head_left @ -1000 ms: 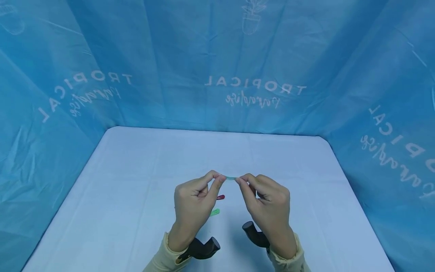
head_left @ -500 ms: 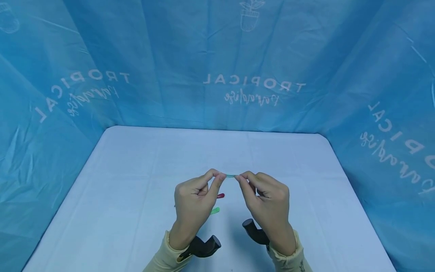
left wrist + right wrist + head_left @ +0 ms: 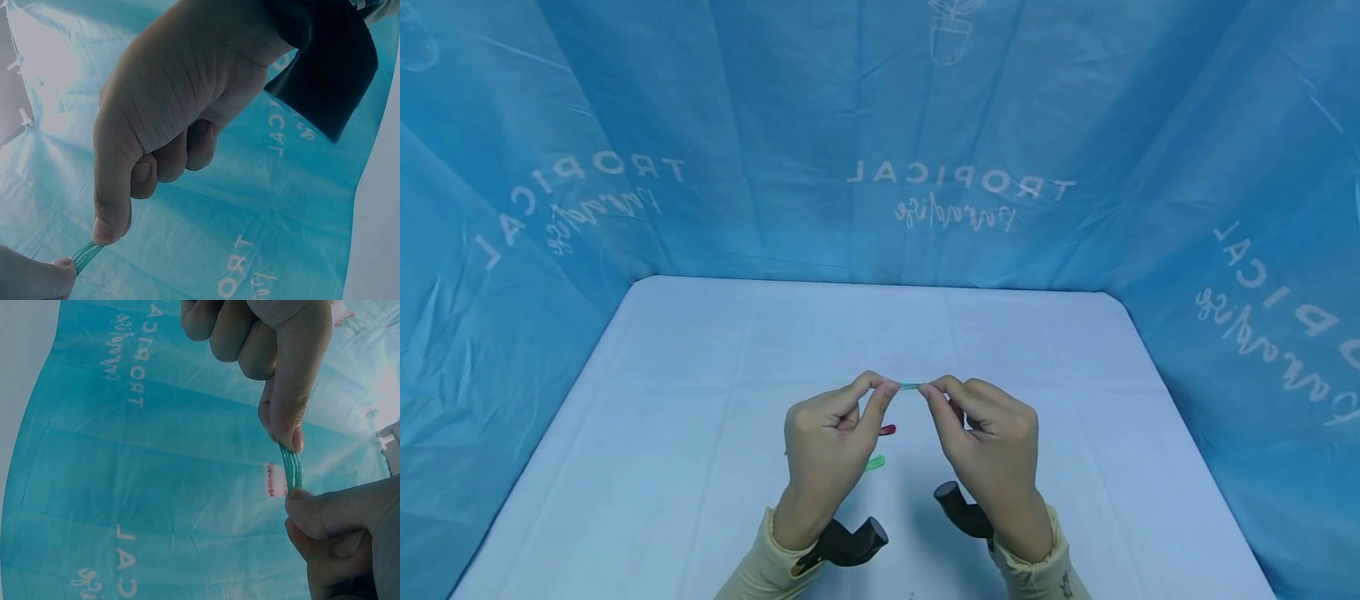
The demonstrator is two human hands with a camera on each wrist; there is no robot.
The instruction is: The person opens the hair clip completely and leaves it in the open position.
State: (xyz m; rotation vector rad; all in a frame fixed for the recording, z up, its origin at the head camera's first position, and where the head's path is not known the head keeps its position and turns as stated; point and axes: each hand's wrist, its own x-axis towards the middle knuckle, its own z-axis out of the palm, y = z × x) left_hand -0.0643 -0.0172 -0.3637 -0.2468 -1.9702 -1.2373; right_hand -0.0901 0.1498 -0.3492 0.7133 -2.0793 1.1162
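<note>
A slim green strip (image 3: pixel 909 386) with several fine lengthwise lines spans the small gap between the two hands, above the white table. My left hand (image 3: pixel 827 442) pinches one end between thumb and index finger, the other fingers curled in. The opposite end is pinched by the thumb and index finger of my right hand (image 3: pixel 996 437). In the right wrist view the strip (image 3: pixel 292 469) looks slightly bowed; the left wrist view shows the strip (image 3: pixel 84 257) between both thumbs. Its ends are hidden under the fingertips, and its exact kind cannot be told.
On the white table (image 3: pixel 700 375), a small red oblong piece (image 3: pixel 887 430) and a bright green one (image 3: pixel 876 462) lie partly hidden behind the left hand. Blue printed curtains (image 3: pixel 775 125) enclose the back and sides. Black curved mounts (image 3: pixel 853 543) sit at both wrists.
Both hands keep their pinch on the green strip and barely move. The whole head view has shifted up very slightly.
</note>
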